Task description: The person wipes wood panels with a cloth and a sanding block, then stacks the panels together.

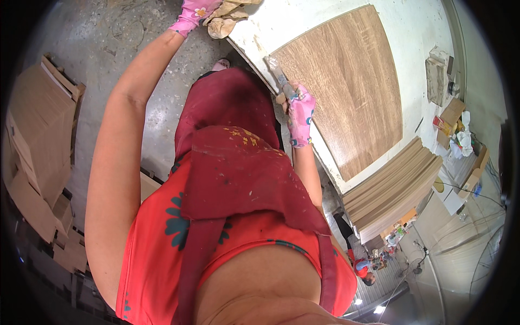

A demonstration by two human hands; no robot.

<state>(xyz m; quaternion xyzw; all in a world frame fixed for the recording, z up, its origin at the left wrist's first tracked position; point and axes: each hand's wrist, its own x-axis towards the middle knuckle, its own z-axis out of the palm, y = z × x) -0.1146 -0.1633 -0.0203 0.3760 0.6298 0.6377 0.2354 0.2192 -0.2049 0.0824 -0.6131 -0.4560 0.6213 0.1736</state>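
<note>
My left hand (194, 15), in a pink flowered glove, reaches out at the top edge. Its fingers close on a crumpled tan rag (225, 19) beside the white tabletop's corner. My right hand (301, 115) wears a matching glove and is wrapped round a flat-bladed tool that looks like a scraper (277, 70). The tool's pale, stained blade lies near the corner of a wood-grain board (346, 86). That board rests flat on the white worktable (295, 24), with its near edge next to my right hand. The right fingertips are partly hidden.
A stack of wood-grain boards (392, 187) stands on the table's right end. Beyond are a dirty white block-like object (437, 76) and cardboard boxes (476, 168). More stacked brown panels (43, 124) stand at the left. Another person (365, 271) is far off at the lower right.
</note>
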